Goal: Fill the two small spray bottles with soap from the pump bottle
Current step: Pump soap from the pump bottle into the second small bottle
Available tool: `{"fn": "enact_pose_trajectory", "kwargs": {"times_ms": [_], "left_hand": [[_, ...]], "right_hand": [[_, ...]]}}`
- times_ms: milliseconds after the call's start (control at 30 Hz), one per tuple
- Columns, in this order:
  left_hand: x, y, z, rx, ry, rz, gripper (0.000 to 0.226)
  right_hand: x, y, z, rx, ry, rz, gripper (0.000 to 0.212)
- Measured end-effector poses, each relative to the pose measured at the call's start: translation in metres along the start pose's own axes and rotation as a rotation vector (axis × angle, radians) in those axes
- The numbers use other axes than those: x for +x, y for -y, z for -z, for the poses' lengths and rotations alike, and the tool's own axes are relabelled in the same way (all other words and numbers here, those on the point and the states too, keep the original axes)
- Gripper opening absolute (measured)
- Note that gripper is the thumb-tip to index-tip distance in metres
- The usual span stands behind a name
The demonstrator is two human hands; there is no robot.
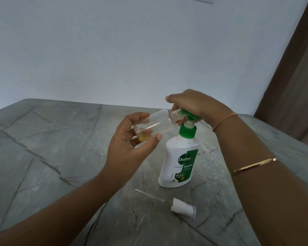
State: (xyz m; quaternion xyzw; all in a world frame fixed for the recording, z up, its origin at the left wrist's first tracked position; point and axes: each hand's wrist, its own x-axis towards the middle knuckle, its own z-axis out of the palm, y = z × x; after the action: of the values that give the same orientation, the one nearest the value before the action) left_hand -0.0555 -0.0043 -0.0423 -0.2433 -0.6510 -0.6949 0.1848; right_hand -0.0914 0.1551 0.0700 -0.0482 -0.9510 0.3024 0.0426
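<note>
so my left hand has its fingers wrapped round the bottle, tipped nearly sideways, neck pointing right and meeting the spout of the pump, a bit of soap pooled at its base, while my right hand curls over the pump head, ready to press I'd say

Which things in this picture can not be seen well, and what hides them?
Head view, all:
- Green pump head: top covered by the right hand.
- White plastic pump bottle: small label print too small to read.
- Small clear plastic bottle: base partly covered by fingers of the left hand.
- Pale thing behind the pump bottle: blurred, partly hidden, not identifiable.
</note>
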Motion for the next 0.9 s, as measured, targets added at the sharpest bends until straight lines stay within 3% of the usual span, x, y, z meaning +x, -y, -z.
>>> {"fn": "enact_pose_trajectory", "kwargs": {"times_ms": [267, 500, 700, 900], "left_hand": [[0.0, -0.003, 0.001, 0.037, -0.02, 0.002, 0.051], [-0.001, -0.003, 0.0, 0.033, -0.016, 0.01, 0.052], [-0.001, -0.006, -0.001, 0.038, -0.026, -0.019, 0.052], [-0.001, -0.006, -0.001, 0.014, -0.032, -0.006, 0.053]], "right_hand": [[-0.002, 0.008, 0.001, -0.069, 0.074, -0.031, 0.036], [-0.003, -0.001, -0.007, -0.03, 0.029, -0.025, 0.028], [0.0, 0.005, 0.003, -0.029, 0.011, 0.031, 0.033], [0.001, 0.015, 0.012, 0.041, 0.123, -0.119, 0.043]]}}
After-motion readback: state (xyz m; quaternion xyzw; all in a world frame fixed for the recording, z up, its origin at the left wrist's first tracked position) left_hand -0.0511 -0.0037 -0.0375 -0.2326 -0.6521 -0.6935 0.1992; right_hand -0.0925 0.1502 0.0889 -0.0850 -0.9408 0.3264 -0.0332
